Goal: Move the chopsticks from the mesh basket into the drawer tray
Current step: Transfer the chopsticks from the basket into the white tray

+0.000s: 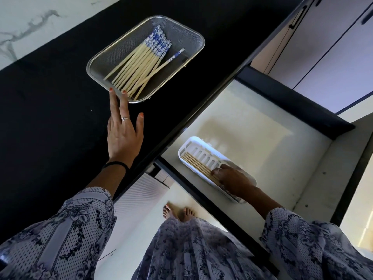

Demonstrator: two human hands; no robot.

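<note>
The mesh basket [196,40] sits on the black bench [50,87] at about eleven o'clock in the head view, with most of the chopsticks [141,63] lying in it, blue-patterned ends toward one o'clock; one lies crossed over the rest. The left hand [123,134] reaches up with straight, spread fingers, two fingertips touching the basket's near rim, probably to steady it or draw it closer; it grips nothing. At four o'clock the open drawer [272,122] holds the white slotted tray [193,143], where a few pale chopsticks [196,163] lie side by side along its near edge. The right hand [232,179] rests over their near ends, fingers bent onto them, seemingly settling them parallel so more will fit; whether it pinches them or merely presses I cannot tell. No brand, label or writing can be read anywhere. Most of the transfer looks undone.
</note>
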